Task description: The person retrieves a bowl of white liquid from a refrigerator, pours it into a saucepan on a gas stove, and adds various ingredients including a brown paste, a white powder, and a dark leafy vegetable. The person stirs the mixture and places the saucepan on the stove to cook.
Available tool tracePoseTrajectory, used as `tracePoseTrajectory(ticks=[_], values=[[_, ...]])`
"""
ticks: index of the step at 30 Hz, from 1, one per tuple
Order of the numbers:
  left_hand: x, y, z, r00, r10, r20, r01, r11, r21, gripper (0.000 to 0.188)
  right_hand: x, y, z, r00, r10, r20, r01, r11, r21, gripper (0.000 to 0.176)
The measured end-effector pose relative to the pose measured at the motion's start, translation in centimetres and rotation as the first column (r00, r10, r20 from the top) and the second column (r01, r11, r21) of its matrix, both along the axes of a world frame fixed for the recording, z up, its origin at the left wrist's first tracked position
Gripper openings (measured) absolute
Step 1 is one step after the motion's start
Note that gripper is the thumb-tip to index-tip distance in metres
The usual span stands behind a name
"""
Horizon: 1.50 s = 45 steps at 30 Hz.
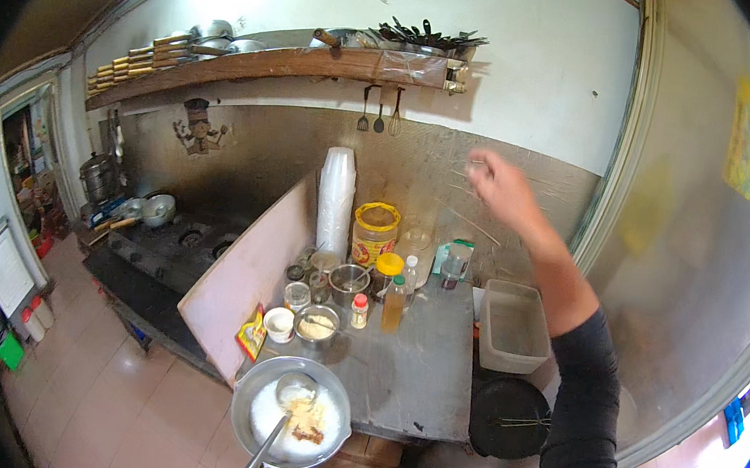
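Observation:
Blurred and raised on the right, my right hand (500,185) is in front of the wall beyond the table, fingers partly curled; whether they hold anything is unclear. My left hand is out of view. Before me, a metal pan (237,418) overlaps the table's near left edge, its handle running down out of the picture. White contents, pale yellow powder (305,415) and a brown patch lie in it. A metal ladle (264,452) rests with its bowl in the pan. Just beyond stands a metal bowl of pale yellow powder (316,326), beside a white tub (279,325).
The grey table (414,382) holds a red-capped shaker (359,311), a green-capped bottle (393,304), a yellow-lidded jar (389,266) and stacked plastic cups (336,195). A pink partition (245,258) borders its left; a plastic bin (516,327) and black pan (511,409) are right.

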State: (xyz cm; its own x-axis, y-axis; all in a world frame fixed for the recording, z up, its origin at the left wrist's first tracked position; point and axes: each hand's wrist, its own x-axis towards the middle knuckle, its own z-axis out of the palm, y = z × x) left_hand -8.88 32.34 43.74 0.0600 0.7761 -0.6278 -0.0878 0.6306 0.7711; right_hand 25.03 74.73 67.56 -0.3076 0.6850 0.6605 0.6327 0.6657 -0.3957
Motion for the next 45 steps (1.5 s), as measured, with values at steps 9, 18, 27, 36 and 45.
tracePoseTrajectory(ticks=[9, 18, 27, 36, 45], values=[[-8.6, 15.7, -0.8, 0.972, -0.236, -0.004, 0.235, 0.968, 0.092, 0.02, -8.2, 9.7, 14.2, 0.868, -0.469, 0.166, 0.358, 0.821, 0.444, 0.034], [-11.0, 24.4, -1.7, 0.954, -0.3, 0.008, 0.287, 0.918, 0.274, 0.013, -13.2, 17.6, 20.7, 0.679, -0.71, 0.19, 0.478, 0.623, 0.62, 0.033], [-10.3, 27.5, -2.4, 0.935, -0.3, 0.19, 0.231, 0.92, 0.317, 0.013, -15.7, 23.2, 22.5, 0.621, -0.688, 0.375, 0.42, 0.697, 0.582, 0.025], [-9.1, 28.5, -3.5, 0.945, -0.281, 0.167, 0.207, 0.909, 0.361, 0.018, -12.1, 23.8, 24.5, 0.785, -0.548, 0.289, 0.332, 0.765, 0.552, 0.024], [-8.4, 28.9, -2.1, 0.945, -0.296, 0.136, 0.256, 0.932, 0.255, 0.026, -8.6, 21.6, 26.0, 0.831, -0.511, 0.219, 0.4, 0.824, 0.401, 0.039]])
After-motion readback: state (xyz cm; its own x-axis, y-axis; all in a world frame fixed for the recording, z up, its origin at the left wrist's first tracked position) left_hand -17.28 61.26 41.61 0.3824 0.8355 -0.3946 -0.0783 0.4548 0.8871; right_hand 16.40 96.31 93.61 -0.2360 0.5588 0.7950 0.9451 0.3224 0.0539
